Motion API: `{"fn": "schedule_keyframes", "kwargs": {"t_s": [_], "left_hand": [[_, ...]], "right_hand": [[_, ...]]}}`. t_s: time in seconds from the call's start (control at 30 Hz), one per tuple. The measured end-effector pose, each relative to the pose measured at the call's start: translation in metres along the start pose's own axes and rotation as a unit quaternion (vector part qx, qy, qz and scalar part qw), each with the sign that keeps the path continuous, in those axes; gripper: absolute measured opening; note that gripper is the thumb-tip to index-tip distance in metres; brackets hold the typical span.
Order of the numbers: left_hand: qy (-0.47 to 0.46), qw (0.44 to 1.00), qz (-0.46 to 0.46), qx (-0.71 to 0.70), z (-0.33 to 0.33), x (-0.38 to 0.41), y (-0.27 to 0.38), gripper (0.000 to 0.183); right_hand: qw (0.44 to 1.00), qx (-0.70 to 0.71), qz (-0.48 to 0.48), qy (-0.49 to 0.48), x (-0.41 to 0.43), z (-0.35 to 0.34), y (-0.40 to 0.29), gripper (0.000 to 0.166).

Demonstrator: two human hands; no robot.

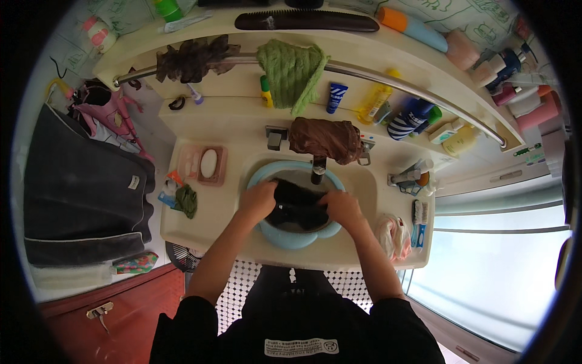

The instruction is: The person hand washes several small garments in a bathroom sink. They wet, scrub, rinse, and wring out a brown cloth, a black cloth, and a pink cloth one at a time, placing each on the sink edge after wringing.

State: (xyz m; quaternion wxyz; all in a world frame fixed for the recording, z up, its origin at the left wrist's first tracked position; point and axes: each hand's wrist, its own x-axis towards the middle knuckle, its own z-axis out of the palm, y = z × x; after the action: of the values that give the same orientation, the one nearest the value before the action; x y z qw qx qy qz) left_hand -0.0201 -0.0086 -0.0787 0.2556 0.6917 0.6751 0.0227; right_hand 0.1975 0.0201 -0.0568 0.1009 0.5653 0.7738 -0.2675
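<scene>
A light-blue plastic basin (291, 239) stands in the white washbasin (363, 200), holding greyish water. Dark wet cloth (295, 204) lies in that water, spread between both hands. At the basin's left side, my left hand (259, 200) grips one edge of the cloth, its fingertips hidden by the fabric. Opposite, my right hand (341, 207) pinches the cloth's other edge near the right rim. The tap spout (318, 173) reaches over the far part of the basin, and a brown cloth (325, 139) is draped over the tap body.
A pink soap dish (219, 177) with white soap (209, 164) sits left. Brushes (420, 223) and a pale crumpled cloth (393, 239) lie right. Above, a metal rail (409, 93) carries a green towel (291, 68). Bottles (375, 102) line the ledge behind. A red door (122, 314) is lower left.
</scene>
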Motion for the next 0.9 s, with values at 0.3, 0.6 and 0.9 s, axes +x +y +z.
{"fn": "schedule_keyframes", "kwargs": {"t_s": [0.3, 0.6, 0.9], "left_hand": [[0.266, 0.953, 0.132, -0.051, -0.133, -0.064, 0.068, 0.034], [0.372, 0.873, 0.205, -0.241, -0.197, -0.114, 0.1, 0.034], [0.362, 0.912, 0.116, -0.153, -0.136, -0.077, 0.061, 0.024]], "right_hand": [[0.935, 0.077, -0.156, 0.309, -0.072, -0.121, -0.021, 0.035], [0.846, 0.17, -0.239, 0.444, -0.137, -0.19, -0.052, 0.03], [0.902, 0.123, -0.217, 0.352, -0.087, -0.127, -0.024, 0.028]]}}
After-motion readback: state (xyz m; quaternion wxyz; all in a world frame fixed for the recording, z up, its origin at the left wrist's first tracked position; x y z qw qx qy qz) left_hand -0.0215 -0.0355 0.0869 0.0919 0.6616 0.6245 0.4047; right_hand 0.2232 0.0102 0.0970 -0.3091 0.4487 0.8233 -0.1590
